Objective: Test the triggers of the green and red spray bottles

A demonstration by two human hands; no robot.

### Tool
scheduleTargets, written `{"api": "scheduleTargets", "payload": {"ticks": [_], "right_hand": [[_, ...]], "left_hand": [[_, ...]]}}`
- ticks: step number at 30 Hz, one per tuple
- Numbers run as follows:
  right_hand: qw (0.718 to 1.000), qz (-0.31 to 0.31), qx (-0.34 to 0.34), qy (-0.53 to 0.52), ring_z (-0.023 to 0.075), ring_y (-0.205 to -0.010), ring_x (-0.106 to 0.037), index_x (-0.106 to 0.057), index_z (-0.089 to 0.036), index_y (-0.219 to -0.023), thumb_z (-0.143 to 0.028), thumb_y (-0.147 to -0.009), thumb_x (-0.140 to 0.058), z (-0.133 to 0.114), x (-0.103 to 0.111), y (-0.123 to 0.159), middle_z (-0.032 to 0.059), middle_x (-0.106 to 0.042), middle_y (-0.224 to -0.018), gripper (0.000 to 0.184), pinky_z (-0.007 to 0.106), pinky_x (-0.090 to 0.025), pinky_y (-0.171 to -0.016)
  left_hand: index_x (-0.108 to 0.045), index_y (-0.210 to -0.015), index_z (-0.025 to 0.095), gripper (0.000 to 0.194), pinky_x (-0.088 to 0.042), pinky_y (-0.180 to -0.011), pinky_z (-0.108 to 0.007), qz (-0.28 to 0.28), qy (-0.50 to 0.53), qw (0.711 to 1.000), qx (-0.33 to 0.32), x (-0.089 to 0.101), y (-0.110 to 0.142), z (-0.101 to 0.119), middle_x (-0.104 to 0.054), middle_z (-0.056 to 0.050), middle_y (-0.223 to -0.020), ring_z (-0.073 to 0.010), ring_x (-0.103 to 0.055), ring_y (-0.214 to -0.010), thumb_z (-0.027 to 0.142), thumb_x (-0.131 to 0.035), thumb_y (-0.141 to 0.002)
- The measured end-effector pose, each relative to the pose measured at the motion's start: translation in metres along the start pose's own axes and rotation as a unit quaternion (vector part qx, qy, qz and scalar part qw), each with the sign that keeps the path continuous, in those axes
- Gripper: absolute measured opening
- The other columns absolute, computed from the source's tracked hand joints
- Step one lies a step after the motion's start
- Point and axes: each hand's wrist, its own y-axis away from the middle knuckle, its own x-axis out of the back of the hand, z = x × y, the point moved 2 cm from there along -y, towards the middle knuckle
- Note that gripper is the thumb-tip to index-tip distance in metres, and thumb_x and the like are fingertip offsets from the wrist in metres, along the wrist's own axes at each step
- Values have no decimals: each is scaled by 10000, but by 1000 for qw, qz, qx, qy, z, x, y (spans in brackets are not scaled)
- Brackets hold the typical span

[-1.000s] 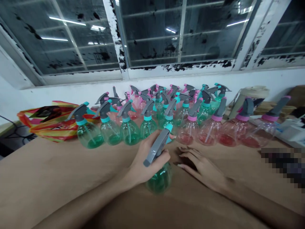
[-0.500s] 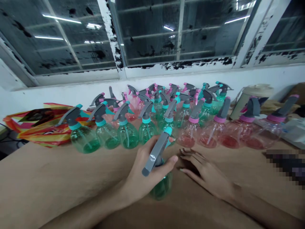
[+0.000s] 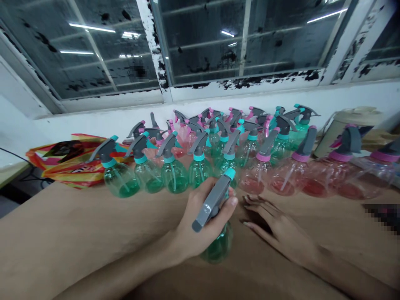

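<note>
My left hand (image 3: 200, 221) is wrapped round the neck of a green spray bottle (image 3: 218, 246) with a grey trigger head and teal cap, standing on the brown table (image 3: 78, 233). My right hand (image 3: 281, 231) lies flat on the table just right of that bottle, fingers stretched out and holding nothing. Right behind both hands stands a row of green spray bottles (image 3: 171, 175) on the left and pink spray bottles (image 3: 281, 179) on the right, with several more of both colours crowded behind them up to the wall.
A red and yellow striped bag (image 3: 65, 162) lies at the back left of the table. A beige lidded jug (image 3: 340, 125) stands at the back right. A white wall and a peeling window frame (image 3: 200, 89) run behind the bottles.
The view has shifted slightly, so the bottles sit a little further right. My left hand keeps its grip on the green bottle and my right hand stays flat beside it.
</note>
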Motion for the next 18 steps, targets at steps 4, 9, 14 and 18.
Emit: {"api": "scheduleTargets", "payload": {"ticks": [4, 9, 14, 18], "right_hand": [[1000, 4, 5, 3, 235, -1221, -456, -482, -186, -1251, -408, -877, -473, 0, 0, 0, 93, -564, -1263, 436, 456, -396, -1014], [1000, 5, 7, 0, 230, -1228, -448, -462, -188, -1283, -390, -877, -479, 0, 1, 0, 93, -561, -1269, 454, 456, -385, -1023], [1000, -8, 1, -4, 231, -1251, -419, -434, -167, -1314, -402, -885, -460, 0, 1, 0, 101, -527, -1307, 489, 446, -381, -1026], [1000, -9, -1, -5, 231, -1243, -430, -435, -183, -1318, -405, -882, -465, 1, 1, 0, 92, -524, -1312, 491, 447, -386, -1021]], "left_hand": [[-566, -965, 171, 222, -419, -536, -232, 4, 3, 1000, 2, 0, -1, 1, -563, 25, -712, -102, -489, -541, 154, -486, -759], [-524, -819, 189, 152, -368, -482, -220, -2, -4, 1000, 16, -2, -1, -1, -440, 73, -588, -88, -394, -475, 129, -476, -688], [-491, -826, 203, 163, -303, -422, -201, -19, 7, 999, 25, -2, 0, -4, -317, 96, -531, -81, -306, -442, 124, -468, -686], [-536, -908, 206, 230, -348, -470, -211, -39, 17, 999, 27, -3, 0, -5, -417, 72, -603, -88, -365, -481, 135, -469, -700]]}}
